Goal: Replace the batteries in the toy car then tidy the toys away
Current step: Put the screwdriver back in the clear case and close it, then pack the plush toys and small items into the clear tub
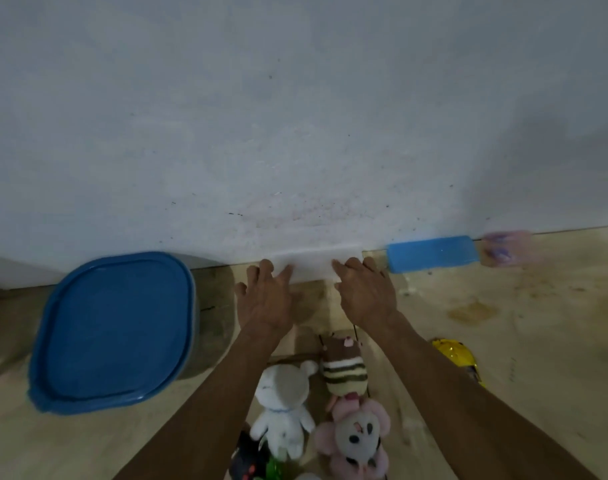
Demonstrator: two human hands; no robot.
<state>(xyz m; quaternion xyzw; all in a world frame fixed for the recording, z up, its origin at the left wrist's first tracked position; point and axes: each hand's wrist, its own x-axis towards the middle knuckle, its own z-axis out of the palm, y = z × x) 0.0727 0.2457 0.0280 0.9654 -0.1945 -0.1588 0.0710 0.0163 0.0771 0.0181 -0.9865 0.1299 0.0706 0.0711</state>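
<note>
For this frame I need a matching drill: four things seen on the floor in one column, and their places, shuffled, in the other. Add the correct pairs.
Things:
1. blue lid
2. blue block
3. yellow toy car
4. white plush bear

Places:
A. between the person's forearms
B. far left, on a container
C. against the wall, right of the hands
D. right of the right forearm

Pairs: 1-B, 2-C, 3-D, 4-A
</note>
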